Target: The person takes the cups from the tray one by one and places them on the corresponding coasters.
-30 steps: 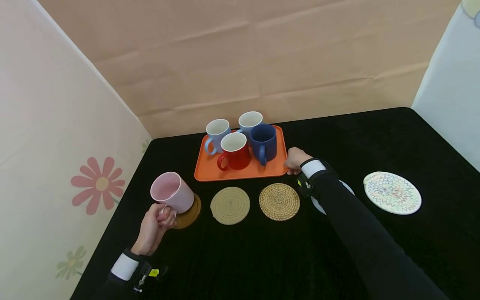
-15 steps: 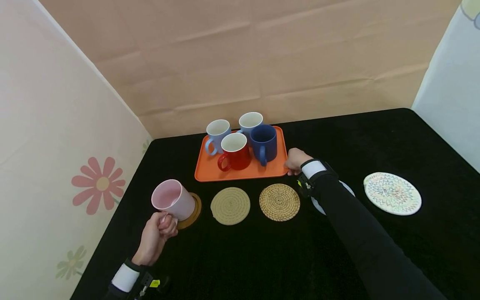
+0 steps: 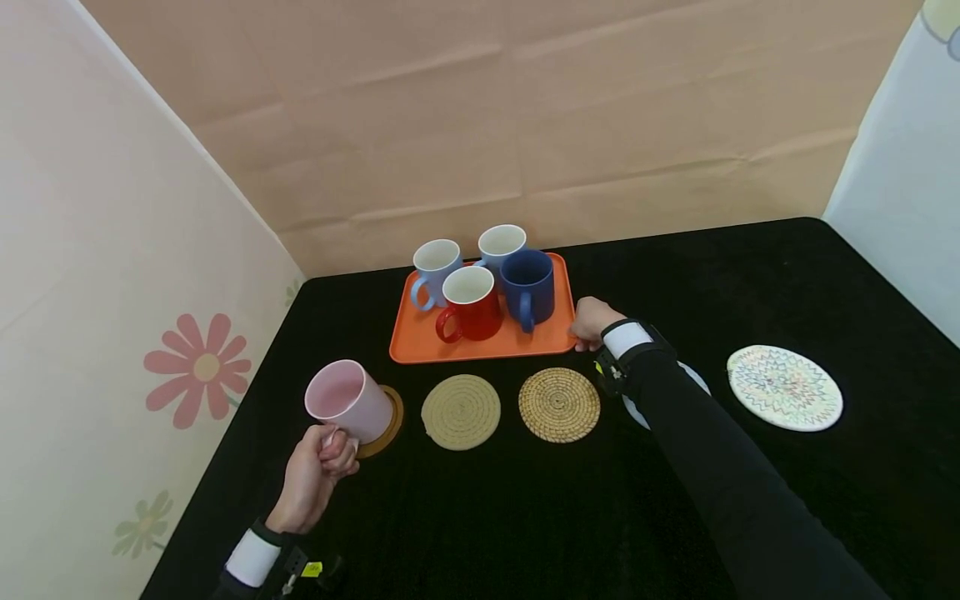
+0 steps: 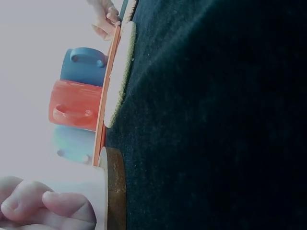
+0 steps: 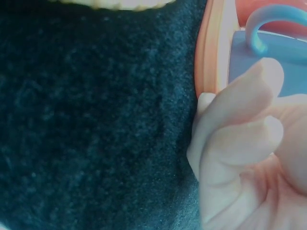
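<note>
While the left-hand grip [image 3: 317,479] holds the pink mug [image 3: 367,412] by its handle — base against the brown coaster [image 4: 116,191], left side of table [image 3: 525,517] — the right-hand grip [image 3: 596,321] pinches the orange tray [image 3: 412,346] at its near right corner, near the navy mug [image 3: 528,287].

Soft, diffuse light fills the head view, though the black cloth tabletop [image 3: 480,525] nearer than the right hand [image 3: 596,321] sinks into greenish darkness. In the left wrist view, strong glare beyond the left hand [image 3: 317,475] bleaches a pale blue ceramic mug [image 4: 74,143] almost to white. The right wrist view looks hazy and soft, the right hand's fingertips [image 5: 269,79] overlit.
</note>
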`<state>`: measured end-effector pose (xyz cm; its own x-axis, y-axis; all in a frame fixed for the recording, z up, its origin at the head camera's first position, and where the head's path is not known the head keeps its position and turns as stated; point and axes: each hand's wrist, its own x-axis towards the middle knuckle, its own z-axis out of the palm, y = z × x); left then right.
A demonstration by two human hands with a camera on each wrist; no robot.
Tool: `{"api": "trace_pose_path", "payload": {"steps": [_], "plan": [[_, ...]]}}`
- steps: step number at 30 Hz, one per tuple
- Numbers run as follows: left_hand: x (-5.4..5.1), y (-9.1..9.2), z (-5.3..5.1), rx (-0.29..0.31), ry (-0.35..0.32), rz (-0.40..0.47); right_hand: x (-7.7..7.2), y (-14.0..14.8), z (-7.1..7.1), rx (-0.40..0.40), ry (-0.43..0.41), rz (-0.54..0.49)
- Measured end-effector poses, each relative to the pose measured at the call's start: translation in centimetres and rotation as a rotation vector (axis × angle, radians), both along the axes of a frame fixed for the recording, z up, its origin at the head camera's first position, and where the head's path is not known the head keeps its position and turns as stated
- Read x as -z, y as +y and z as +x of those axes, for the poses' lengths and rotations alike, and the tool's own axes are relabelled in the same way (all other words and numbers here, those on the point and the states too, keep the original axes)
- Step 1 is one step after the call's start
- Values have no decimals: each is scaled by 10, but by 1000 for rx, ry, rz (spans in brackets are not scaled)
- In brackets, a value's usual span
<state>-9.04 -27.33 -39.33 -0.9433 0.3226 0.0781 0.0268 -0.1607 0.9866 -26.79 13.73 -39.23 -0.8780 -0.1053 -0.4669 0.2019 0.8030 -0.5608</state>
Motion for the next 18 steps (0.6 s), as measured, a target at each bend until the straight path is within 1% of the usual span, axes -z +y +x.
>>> {"api": "trace_pose_path", "payload": {"steps": [7,12,18], "plan": [[-1,0,0,2,9,-1,-2,-2,2,8,2,10],[0,-2,-1,19,-6,-12,-4,-2,3,7,0,10],[1,-4,-1,17,-16,-20,-6,-3,5,12,-2,-4]]}}
